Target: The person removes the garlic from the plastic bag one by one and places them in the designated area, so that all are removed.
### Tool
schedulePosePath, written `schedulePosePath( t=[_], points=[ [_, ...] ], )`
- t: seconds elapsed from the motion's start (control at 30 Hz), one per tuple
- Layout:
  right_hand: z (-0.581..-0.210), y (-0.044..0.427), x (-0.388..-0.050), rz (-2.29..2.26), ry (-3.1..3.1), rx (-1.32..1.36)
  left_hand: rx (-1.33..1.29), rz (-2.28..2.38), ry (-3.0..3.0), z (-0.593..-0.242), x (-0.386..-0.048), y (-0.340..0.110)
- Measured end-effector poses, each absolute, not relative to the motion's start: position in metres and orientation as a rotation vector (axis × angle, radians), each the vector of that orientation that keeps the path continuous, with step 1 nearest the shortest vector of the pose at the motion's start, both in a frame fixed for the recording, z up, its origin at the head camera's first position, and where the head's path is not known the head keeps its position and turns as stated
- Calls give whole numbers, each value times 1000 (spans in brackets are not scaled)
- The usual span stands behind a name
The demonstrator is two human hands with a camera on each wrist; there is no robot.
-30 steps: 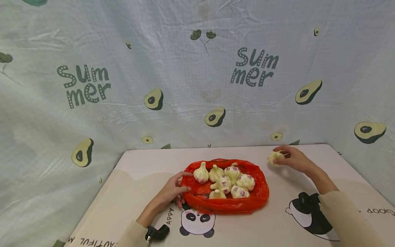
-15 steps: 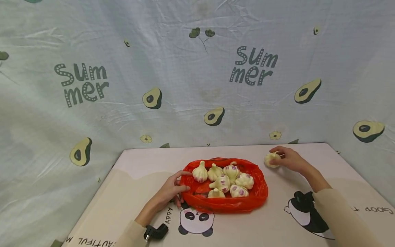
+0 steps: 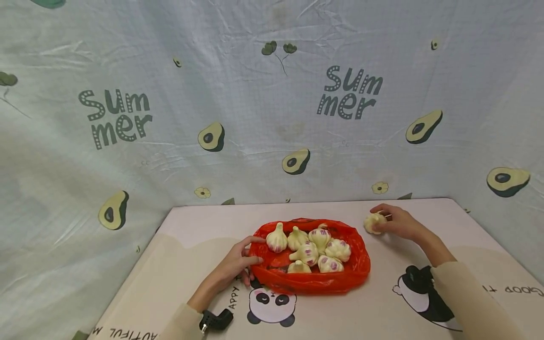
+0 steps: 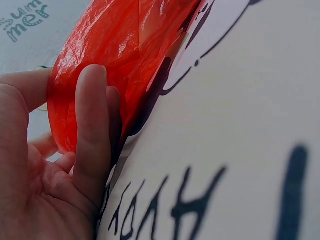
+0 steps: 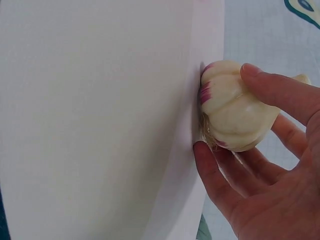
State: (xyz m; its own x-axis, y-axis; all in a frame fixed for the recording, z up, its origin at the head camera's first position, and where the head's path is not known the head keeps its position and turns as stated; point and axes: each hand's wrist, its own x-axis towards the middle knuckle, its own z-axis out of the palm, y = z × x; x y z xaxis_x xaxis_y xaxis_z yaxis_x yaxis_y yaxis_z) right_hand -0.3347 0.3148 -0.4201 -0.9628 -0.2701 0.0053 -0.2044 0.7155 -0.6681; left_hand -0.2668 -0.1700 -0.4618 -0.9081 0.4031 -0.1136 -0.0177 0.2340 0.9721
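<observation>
A red plastic bag [image 3: 365,264] stands with its mouth spread wide, several garlic bulbs [image 3: 308,253] lying inside it. At the bag's left side, my left hand [image 3: 233,262] grips the rim; in the left wrist view, its fingers [image 4: 92,115] lie against the outer red film. To the right of the bag, near the table's back, my right hand [image 3: 401,223] holds a single garlic bulb [image 3: 372,224] between thumb and fingers. The right wrist view shows this bulb [image 5: 235,110] with purple streaks and its root end close to the tabletop.
Both hands are over a pale table [image 3: 199,224] printed with a panda [image 3: 272,307] and lettering. A cloth curtain [image 3: 255,118] with avocado prints hangs behind the table and along its sides.
My right hand has shifted slightly left and down with the garlic bulb, toward the tabletop. My left hand and the bag stay in place.
</observation>
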Motion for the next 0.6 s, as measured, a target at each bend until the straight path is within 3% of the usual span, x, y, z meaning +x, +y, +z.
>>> schedulePosePath(
  t=[0.6],
  points=[
    [-420,317,-334,-1060,2836,-409,376,1727,2148,-461,-267,-171]
  ],
)
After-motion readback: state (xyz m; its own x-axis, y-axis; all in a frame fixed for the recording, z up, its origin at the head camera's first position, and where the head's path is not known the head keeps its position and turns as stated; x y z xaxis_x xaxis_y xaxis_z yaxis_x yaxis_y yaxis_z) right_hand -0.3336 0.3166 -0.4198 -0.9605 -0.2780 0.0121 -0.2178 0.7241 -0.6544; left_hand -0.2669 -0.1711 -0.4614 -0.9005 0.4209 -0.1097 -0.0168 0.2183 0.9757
